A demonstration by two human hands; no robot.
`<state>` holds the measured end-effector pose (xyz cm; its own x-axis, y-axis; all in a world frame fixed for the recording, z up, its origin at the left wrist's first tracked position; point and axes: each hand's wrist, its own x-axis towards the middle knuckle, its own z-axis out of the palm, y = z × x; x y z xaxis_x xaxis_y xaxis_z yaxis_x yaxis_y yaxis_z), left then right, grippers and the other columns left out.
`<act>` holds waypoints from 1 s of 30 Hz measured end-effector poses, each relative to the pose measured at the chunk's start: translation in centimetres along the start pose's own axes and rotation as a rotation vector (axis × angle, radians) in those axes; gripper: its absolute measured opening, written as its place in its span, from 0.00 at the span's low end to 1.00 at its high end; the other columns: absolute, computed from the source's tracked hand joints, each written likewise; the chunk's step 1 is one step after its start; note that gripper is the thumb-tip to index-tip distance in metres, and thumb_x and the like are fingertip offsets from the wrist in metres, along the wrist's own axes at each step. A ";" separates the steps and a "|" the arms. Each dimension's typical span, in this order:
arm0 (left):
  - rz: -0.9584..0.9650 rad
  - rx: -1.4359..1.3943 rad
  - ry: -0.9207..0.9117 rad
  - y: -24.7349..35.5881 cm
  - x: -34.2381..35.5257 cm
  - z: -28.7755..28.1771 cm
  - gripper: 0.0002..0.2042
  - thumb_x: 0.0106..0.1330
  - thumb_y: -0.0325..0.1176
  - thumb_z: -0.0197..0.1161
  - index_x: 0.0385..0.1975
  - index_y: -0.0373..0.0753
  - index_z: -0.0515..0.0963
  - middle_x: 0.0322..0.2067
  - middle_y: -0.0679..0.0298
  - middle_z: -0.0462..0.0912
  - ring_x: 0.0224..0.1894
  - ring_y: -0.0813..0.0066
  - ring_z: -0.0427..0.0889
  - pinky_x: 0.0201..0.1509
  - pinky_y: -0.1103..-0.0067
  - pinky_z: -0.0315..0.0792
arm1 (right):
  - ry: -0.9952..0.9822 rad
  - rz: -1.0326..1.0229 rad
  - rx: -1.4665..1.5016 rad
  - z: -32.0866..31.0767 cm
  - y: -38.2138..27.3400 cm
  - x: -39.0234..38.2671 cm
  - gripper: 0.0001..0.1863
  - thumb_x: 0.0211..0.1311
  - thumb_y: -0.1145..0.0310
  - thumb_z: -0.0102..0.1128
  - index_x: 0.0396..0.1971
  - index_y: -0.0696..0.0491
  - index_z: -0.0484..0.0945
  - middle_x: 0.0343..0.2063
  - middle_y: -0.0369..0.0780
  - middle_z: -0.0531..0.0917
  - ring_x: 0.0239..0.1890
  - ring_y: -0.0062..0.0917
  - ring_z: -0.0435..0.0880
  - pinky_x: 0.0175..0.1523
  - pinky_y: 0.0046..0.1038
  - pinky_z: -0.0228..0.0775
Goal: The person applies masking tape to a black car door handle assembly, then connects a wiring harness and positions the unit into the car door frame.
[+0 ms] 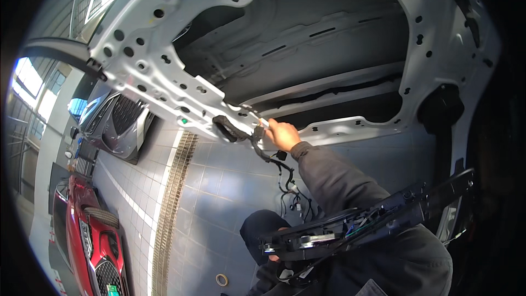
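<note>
A bare car door frame (205,98), grey metal with many holes, spans the upper view. At its lower edge my right hand (283,135) is closed on a black wiring harness (262,153) near a dark connector. A black rubber grommet tube (227,127) hangs beside it, and the harness's loose branches dangle below. Lower down, my left hand (274,258) grips the end of a long black plastic door trim panel (339,227). This panel carries a silvery handle piece and thin wires, and it hides most of that hand. It lies slanted across my left arm.
A black round speaker-like part (441,108) sits on the door frame's right side. To the left stand a grey car (118,123) and a red car (96,235). A floor grate (171,203) crosses the tiles, and a tape roll (221,280) lies on the floor.
</note>
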<state>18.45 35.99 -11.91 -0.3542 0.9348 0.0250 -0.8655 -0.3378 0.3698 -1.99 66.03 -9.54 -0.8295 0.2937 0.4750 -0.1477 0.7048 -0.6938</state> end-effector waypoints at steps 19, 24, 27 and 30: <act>0.005 0.214 -0.176 5.1 4.3 -5.7 0.35 0.64 0.45 0.68 0.63 0.23 0.66 0.57 0.43 0.77 0.57 0.57 0.80 0.61 0.67 0.75 | -0.083 -0.036 -0.136 -1.9 -1.4 0.3 0.14 0.63 0.62 0.63 0.40 0.56 0.74 0.23 0.49 0.84 0.30 0.51 0.84 0.37 0.51 0.75; 0.085 0.351 -0.464 7.5 10.1 -7.0 0.37 0.63 0.46 0.70 0.63 0.23 0.66 0.58 0.44 0.77 0.59 0.57 0.79 0.63 0.66 0.74 | -0.027 -0.046 -0.251 -13.6 -9.8 -0.3 0.13 0.59 0.63 0.67 0.23 0.58 0.82 0.21 0.48 0.82 0.24 0.41 0.84 0.32 0.39 0.75; -0.389 0.085 -0.274 8.9 12.1 -7.3 0.29 0.67 0.44 0.66 0.60 0.27 0.72 0.56 0.46 0.80 0.58 0.58 0.81 0.65 0.67 0.73 | -0.139 -0.363 0.602 -18.4 -17.1 -1.1 0.08 0.61 0.71 0.67 0.25 0.57 0.79 0.22 0.39 0.82 0.23 0.27 0.81 0.35 0.31 0.75; -0.072 0.528 -0.234 9.6 12.8 -7.2 0.24 0.70 0.43 0.63 0.55 0.29 0.74 0.50 0.48 0.82 0.49 0.58 0.84 0.57 0.68 0.78 | -0.356 -0.893 0.910 -19.1 -22.5 -1.0 0.05 0.64 0.73 0.64 0.39 0.53 0.82 0.19 0.39 0.78 0.20 0.27 0.78 0.30 0.31 0.77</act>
<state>2.99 43.95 -14.74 -0.1607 0.9731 0.1651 -0.5692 -0.2280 0.7899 12.50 62.21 15.94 -0.3332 -0.3252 0.8850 -0.9038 -0.1573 -0.3981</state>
